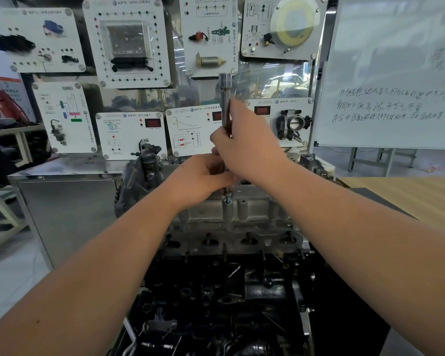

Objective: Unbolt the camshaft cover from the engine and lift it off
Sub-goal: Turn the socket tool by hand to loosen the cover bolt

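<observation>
Camshaft cover [238, 209] sits atop engine [229, 291], center. Right hand [244, 147] grip wrapped on upright socket wrench [225, 98]; left hand [203, 179] pinches its lower shaft above bolt [227, 199]. Whiteboard [391, 73] w/ handwriting right of engine, unreadable.

Both arms extended fwd, R hand [244, 142] fisted above L hand [203, 179], fingers curled.

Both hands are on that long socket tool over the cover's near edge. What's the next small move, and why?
Probably draw the bolt up out of its hole. It already stands raised above the camshaft cover, just below the left hand. The right hand holds the socket tool upright above it, so the bolt looks loosened. Whether the socket is seated on it is hidden by the fingers.
</observation>
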A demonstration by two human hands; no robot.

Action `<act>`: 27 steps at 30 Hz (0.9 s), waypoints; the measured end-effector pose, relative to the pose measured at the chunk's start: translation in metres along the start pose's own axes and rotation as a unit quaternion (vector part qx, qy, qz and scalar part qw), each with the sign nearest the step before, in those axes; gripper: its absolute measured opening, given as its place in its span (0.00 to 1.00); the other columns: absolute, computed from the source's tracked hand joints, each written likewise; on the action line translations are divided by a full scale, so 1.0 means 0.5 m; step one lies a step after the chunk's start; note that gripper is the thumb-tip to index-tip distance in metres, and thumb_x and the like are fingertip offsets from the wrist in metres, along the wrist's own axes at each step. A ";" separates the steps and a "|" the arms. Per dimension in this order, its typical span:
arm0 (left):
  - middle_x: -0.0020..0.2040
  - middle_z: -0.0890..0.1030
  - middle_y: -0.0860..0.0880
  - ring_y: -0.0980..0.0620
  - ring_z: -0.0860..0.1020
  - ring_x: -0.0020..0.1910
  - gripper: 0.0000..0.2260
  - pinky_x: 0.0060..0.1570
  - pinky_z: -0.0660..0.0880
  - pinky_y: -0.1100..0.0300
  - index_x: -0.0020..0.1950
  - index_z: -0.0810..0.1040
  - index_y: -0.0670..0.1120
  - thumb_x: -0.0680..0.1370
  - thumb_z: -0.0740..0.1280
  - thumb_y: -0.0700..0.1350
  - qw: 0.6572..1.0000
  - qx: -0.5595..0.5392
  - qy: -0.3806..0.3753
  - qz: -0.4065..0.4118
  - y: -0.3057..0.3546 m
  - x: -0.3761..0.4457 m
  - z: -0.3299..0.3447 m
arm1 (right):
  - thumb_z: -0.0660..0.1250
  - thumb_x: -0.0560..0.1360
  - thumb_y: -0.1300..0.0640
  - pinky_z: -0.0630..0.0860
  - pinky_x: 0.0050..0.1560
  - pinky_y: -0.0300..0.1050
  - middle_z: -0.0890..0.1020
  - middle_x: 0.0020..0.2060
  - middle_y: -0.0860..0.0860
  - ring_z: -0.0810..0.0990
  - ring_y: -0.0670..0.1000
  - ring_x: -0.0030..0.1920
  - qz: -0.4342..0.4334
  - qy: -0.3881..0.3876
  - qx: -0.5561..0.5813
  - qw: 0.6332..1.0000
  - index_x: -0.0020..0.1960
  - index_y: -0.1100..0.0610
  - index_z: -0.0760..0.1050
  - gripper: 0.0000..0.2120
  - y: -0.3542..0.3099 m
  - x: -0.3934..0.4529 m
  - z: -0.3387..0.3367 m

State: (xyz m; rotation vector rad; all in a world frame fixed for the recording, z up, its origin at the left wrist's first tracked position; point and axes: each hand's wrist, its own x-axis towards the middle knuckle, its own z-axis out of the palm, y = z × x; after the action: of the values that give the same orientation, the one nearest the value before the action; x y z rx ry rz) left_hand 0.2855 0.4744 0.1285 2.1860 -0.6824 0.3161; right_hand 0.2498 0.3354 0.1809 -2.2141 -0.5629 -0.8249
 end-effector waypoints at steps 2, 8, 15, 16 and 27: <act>0.22 0.70 0.55 0.60 0.64 0.22 0.18 0.27 0.60 0.66 0.35 0.73 0.47 0.76 0.73 0.56 1.000 -0.005 -0.001 -0.005 0.000 0.000 0.003 | 0.62 0.79 0.60 0.80 0.41 0.56 0.81 0.39 0.56 0.84 0.57 0.41 -0.014 0.015 -0.019 1.000 0.51 0.60 0.71 0.04 0.003 -0.001 0.000; 0.34 0.83 0.58 0.58 0.80 0.33 0.10 0.40 0.71 0.65 0.39 0.83 0.52 0.80 0.70 0.51 1.000 -0.016 -0.009 0.002 0.003 -0.001 -0.002 | 0.60 0.78 0.63 0.81 0.42 0.57 0.82 0.40 0.58 0.84 0.57 0.43 -0.019 -0.012 -0.034 0.999 0.51 0.62 0.70 0.03 0.001 0.002 -0.004; 0.23 0.70 0.57 0.60 0.65 0.23 0.16 0.27 0.60 0.67 0.42 0.78 0.38 0.79 0.72 0.51 1.000 0.001 0.008 -0.001 0.001 0.002 0.003 | 0.63 0.80 0.61 0.82 0.36 0.49 0.83 0.39 0.53 0.84 0.51 0.36 -0.016 0.021 0.006 1.000 0.79 0.57 0.58 0.29 0.008 -0.008 -0.003; 0.23 0.69 0.58 0.60 0.65 0.23 0.18 0.27 0.60 0.66 0.44 0.77 0.37 0.79 0.72 0.52 1.000 0.009 0.010 0.002 0.001 0.003 0.004 | 0.64 0.80 0.60 0.83 0.38 0.48 0.83 0.40 0.53 0.84 0.51 0.37 -0.021 0.029 0.003 0.999 0.78 0.56 0.59 0.29 0.010 -0.007 -0.002; 0.26 0.77 0.58 0.62 0.73 0.25 0.11 0.29 0.66 0.72 0.44 0.80 0.41 0.80 0.72 0.48 1.000 -0.022 0.009 0.001 0.006 0.000 0.001 | 0.62 0.78 0.62 0.80 0.44 0.56 0.82 0.42 0.58 0.83 0.58 0.44 -0.023 -0.005 -0.010 1.000 0.56 0.60 0.70 0.07 -0.001 0.003 -0.008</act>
State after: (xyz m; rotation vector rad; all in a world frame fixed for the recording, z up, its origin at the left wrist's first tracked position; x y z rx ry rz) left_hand 0.2841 0.4722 0.1300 2.1392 -0.6749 0.3174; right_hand 0.2491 0.3329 0.1840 -2.2326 -0.6151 -0.8478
